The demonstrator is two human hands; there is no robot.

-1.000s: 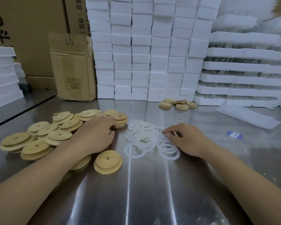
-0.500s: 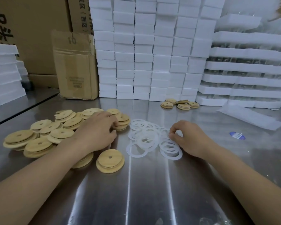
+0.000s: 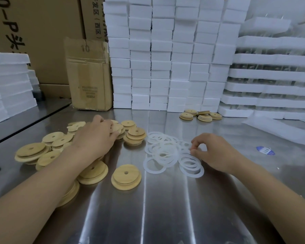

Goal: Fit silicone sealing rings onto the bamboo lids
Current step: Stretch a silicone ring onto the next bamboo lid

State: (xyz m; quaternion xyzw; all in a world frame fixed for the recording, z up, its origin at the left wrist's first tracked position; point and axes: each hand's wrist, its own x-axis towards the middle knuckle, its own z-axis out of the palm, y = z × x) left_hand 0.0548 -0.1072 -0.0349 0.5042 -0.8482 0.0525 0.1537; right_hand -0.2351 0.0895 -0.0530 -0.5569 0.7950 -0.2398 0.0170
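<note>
A heap of round bamboo lids (image 3: 33, 152) with centre holes covers the left of the steel table. My left hand (image 3: 95, 138) lies on top of the heap, its fingers curled round a lid (image 3: 117, 128) at the far side. One lid (image 3: 126, 176) lies alone in front. A loose pile of translucent white silicone rings (image 3: 163, 152) sits in the middle. My right hand (image 3: 213, 152) is at the pile's right edge, thumb and forefinger pinching a ring (image 3: 192, 148).
Several finished lids (image 3: 201, 115) lie at the back right by stacked white foam blocks (image 3: 165, 59). A cardboard box (image 3: 88, 74) stands at the back left. A foam sheet (image 3: 278, 129) and a blue sticker (image 3: 265, 150) lie to the right.
My left hand has reached farther back over the lid heap and closed on a lid. My right hand's fingers have curled and pinched a ring at the pile's edge.
</note>
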